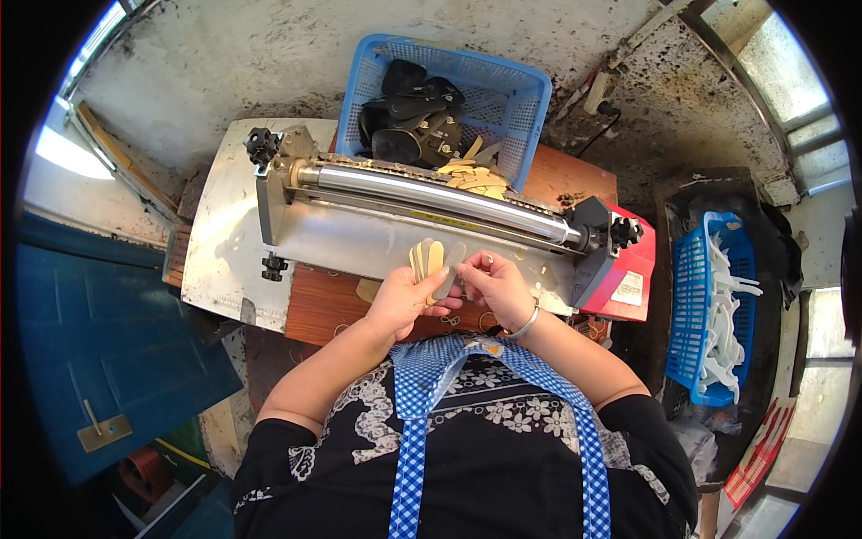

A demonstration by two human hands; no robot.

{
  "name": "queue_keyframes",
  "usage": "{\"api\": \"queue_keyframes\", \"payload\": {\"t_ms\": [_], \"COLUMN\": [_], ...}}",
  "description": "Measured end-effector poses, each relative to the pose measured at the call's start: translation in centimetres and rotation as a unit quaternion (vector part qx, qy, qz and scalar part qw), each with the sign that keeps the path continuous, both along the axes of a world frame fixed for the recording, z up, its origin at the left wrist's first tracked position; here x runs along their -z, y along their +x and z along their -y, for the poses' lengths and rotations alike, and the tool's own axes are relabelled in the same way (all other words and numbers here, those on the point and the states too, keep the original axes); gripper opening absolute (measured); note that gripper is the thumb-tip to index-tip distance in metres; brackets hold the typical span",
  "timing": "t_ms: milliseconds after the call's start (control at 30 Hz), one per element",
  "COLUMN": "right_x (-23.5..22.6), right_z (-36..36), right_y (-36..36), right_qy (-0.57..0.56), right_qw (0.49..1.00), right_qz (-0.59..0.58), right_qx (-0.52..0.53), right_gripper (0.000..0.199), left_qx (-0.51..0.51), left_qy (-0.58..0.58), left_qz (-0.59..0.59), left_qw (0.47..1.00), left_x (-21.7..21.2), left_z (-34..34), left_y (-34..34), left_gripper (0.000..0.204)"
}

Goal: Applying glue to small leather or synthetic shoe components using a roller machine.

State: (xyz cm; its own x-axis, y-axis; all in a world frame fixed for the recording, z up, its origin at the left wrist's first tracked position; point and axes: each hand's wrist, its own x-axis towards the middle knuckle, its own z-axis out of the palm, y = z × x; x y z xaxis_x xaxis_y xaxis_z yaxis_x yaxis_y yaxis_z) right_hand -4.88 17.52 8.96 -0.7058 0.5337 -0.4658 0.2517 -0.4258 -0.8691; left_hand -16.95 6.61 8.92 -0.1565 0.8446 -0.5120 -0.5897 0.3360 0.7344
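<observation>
My left hand [406, 296] holds a fanned stack of flat tan insole-shaped pieces [428, 258] upright in front of a roller machine [422, 208]. My right hand [492, 284], with a ring and a silver bangle on the wrist, pinches the edge of one pale piece [452, 267] at the right of that stack. Both hands meet just above the machine's metal feed plate [359, 244]. A long shiny steel roller [431, 192] runs across the machine behind the pieces.
Behind the machine a blue basket [507, 90] holds black shoe parts [415, 112] and tan pieces [476, 175]. At the right another blue basket [687, 314] holds white plastic pieces [725, 305]. The machine's red end housing [628, 269] stands at the right. A blue door [99, 341] is at the left.
</observation>
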Motion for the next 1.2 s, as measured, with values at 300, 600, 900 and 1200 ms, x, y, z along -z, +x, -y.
{"api": "queue_keyframes", "payload": {"t_ms": [300, 600, 900, 1200], "right_x": [-0.7, 0.0, 0.2, 0.6], "right_z": [0.3, -1.7, -0.6, -1.6], "right_y": [-0.2, 0.5, 0.1, 0.0], "right_qy": [0.015, -0.009, -0.047, -0.026], "right_qw": [0.998, 0.997, 0.991, 0.998], "right_qz": [0.003, 0.061, -0.013, -0.009], "right_qx": [-0.068, 0.038, 0.125, 0.054], "right_gripper": [0.024, 0.016, 0.013, 0.017], "left_qx": [0.027, -0.056, -0.013, -0.052], "left_qy": [-0.023, 0.008, -0.033, -0.033], "left_qz": [-0.008, 0.074, -0.029, -0.002], "left_qw": [0.999, 0.996, 0.999, 0.998], "left_x": [-0.2, 0.9, -0.4, -0.1], "left_z": [0.2, 0.4, 0.1, 0.0], "left_y": [0.0, -0.9, 0.0, 0.0], "left_gripper": [0.024, 0.024, 0.023, 0.021]}}
